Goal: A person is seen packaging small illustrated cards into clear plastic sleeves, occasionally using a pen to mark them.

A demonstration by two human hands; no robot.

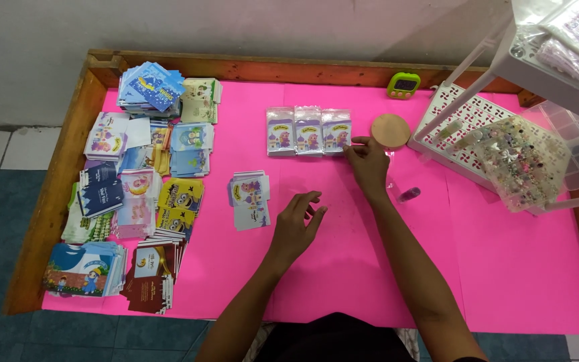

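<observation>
A: Where do we have our hands?

B: Our right hand (368, 161) rests at the right edge of a row of three small clear packets (309, 131), fingertips touching the rightmost one, fingers narrow; whether they pinch it or only press it, we cannot tell from here. Our left hand (296, 224) hovers loosely curled and holds nothing, just right of a small stack of purple cards (250, 199).

A: What sits close by?

B: A round wooden disc (391, 130) lies just right of the packets, near our right thumb. Further right stands a white lattice tray (437, 127) with a clear bag of beads (521, 161) on it. A small green timer (403, 84) sits at the far edge.

A: And room to move?

B: The pink table cover (504, 268) is bare along the near side and to the right of our forearms. The left side is crowded: piles of printed cards (142, 188) run from the far edge almost to the near one, hard against the wooden table rim (55, 194).
</observation>
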